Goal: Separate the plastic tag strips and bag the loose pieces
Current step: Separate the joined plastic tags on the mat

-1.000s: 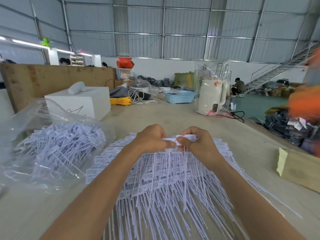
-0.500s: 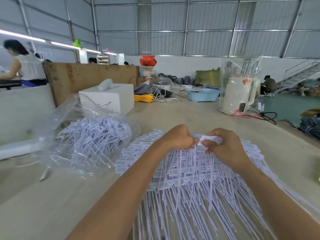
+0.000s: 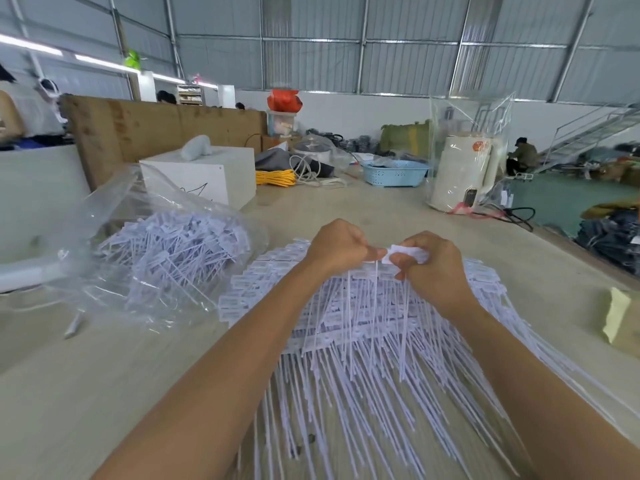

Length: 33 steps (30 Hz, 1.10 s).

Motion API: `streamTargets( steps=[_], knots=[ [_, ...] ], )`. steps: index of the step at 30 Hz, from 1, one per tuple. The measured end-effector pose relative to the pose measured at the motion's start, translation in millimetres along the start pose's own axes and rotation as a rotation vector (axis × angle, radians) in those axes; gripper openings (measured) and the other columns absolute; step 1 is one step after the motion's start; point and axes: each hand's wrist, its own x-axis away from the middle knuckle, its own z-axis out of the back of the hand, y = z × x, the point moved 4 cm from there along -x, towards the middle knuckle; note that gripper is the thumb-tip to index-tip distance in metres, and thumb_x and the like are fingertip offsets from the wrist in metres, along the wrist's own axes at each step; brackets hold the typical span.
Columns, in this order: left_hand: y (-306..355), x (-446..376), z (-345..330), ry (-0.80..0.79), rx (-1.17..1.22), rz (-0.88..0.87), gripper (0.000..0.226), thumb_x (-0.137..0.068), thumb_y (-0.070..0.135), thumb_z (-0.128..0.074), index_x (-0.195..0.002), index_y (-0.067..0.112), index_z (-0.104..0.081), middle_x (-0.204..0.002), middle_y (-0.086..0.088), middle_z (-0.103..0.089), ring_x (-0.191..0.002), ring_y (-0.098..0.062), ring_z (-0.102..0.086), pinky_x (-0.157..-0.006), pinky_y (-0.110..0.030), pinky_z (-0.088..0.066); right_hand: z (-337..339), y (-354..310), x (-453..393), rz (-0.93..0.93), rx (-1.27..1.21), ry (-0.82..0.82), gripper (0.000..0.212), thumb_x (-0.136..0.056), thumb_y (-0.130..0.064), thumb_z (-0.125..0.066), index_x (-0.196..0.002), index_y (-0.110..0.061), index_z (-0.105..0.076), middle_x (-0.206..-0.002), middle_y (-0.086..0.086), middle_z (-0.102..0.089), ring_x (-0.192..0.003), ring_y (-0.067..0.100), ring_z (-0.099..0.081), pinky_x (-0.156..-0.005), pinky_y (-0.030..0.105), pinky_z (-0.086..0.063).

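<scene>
A strip of tags [image 3: 403,254] is pinched between the left hand [image 3: 337,245] and right hand [image 3: 427,263] above the pile [image 3: 363,323], presumably for snapping apart, the open bag [image 3: 156,244] being kept just left for loose pieces.

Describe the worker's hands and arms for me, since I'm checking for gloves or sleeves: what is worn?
Nothing is worn. The left hand and right hand are bare, without gloves. Both forearms are uncovered right down to the picture's lower edge; no sleeve, watch, bracelet or ring shows.
</scene>
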Motion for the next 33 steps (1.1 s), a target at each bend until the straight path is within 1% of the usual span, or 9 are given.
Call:
streamTargets(
  steps=[3,5,7,12,15,19,26,29,33],
  knots=[
    [-2.8,0.7,4.1,0.059,0.108,0.067,0.032,-0.06,0.031,-0.089,-0.065,0.012,-0.063,-0.054,0.004,-0.058,-0.048,-0.01,-0.053,-0.049,-0.02,-0.044,-2.2,2.7,0.6,-0.077,-0.084,-0.035,0.007,-0.082,0.0,-0.068,-0.078,0.0,-0.062,-0.079,0.016,-0.062,-0.045,0.005,-0.062,-0.042,0.016,-0.045],
    [-7.0,3.0,5.1,0.068,0.196,0.135,0.038,-0.057,0.027,-0.091,-0.069,0.011,-0.058,-0.057,0.0,-0.058,-0.046,-0.011,-0.053,-0.046,-0.02,-0.043,-3.4,3.3,1.2,-0.125,-0.165,-0.05,0.009,-0.081,0.003,-0.068,-0.075,0.0,-0.062,-0.078,0.021,-0.064,-0.057,0.024,-0.067,-0.058,0.034,-0.056],
    [-11.8,5.6,4.7,0.062,0.27,0.207,0.042,-0.056,0.026,-0.091,-0.073,0.009,-0.056,-0.063,-0.006,-0.06,-0.051,-0.015,-0.057,-0.05,-0.023,-0.046,-4.8,2.2,2.6,-0.142,-0.201,-0.057,0.009,-0.082,0.005,-0.066,-0.075,0.002,-0.061,-0.075,0.024,-0.065,-0.063,0.034,-0.065,-0.066,0.047,-0.054],
    [-20.6,9.1,-3.1,-0.05,0.538,0.372,0.025,-0.068,0.017,-0.084,-0.071,0.008,-0.06,-0.06,-0.004,-0.055,-0.033,-0.004,-0.045,-0.034,-0.014,-0.028,-5.6,-0.4,5.4,-0.151,-0.23,-0.066,0.01,-0.085,0.005,-0.063,-0.091,0.012,-0.061,-0.066,0.015,-0.065,-0.048,0.017,-0.062,-0.053,0.028,-0.052],
    [-25.0,12.3,-10.6,-0.103,0.75,0.477,0.016,-0.076,0.013,-0.077,-0.074,0.011,-0.061,-0.069,-0.001,-0.055,-0.031,0.0,-0.043,-0.031,-0.01,-0.026,-4.6,-0.2,4.8,-0.162,-0.264,-0.057,0.011,-0.085,0.005,-0.062,-0.093,0.012,-0.062,-0.066,0.015,-0.064,-0.053,0.023,-0.061,-0.058,0.032,-0.051],
    [-24.4,15.7,-15.2,-0.061,0.837,0.489,0.02,-0.075,0.015,-0.078,-0.084,0.012,-0.061,-0.051,0.001,-0.057,-0.034,-0.002,-0.049,-0.032,-0.012,-0.032,-6.2,-1.8,5.8,-0.15,-0.285,-0.043,0.007,-0.084,0.005,-0.063,-0.088,0.011,-0.062,-0.062,0.014,-0.063,-0.049,0.019,-0.059,-0.055,0.031,-0.051],
    [-16.1,18.1,-18.3,-0.033,1.174,0.462,0.014,-0.077,0.001,-0.073,-0.084,0.002,-0.061,-0.077,-0.009,-0.061,-0.046,-0.007,-0.056,-0.041,-0.012,-0.046,-4.2,-3.5,4.7,-0.159,-0.375,-0.035,0.005,-0.085,0.004,-0.062,-0.087,0.009,-0.062,-0.062,0.012,-0.065,-0.05,0.015,-0.062,-0.059,0.03,-0.057],
    [-16.0,20.1,-17.6,-0.027,0.971,0.412,0.016,-0.077,0.011,-0.076,-0.085,0.007,-0.062,-0.079,-0.008,-0.064,-0.054,-0.01,-0.059,-0.043,-0.014,-0.048,-4.1,-3.7,5.2,-0.151,-0.356,-0.045,0.004,-0.085,0.006,-0.062,-0.086,0.009,-0.062,-0.061,0.011,-0.063,-0.047,0.011,-0.061,-0.056,0.026,-0.056],
    [-15.9,21.8,-15.0,0.046,0.813,0.321,0.016,-0.076,0.011,-0.077,-0.084,0.003,-0.065,-0.066,-0.007,-0.069,-0.05,-0.01,-0.065,-0.043,-0.016,-0.049,-4.2,0.2,7.5,-0.156,-0.322,-0.12,0.011,-0.086,0.003,-0.063,-0.088,0.013,-0.063,-0.072,0.019,-0.066,-0.062,0.028,-0.063,-0.074,0.044,-0.054]
  ],
)
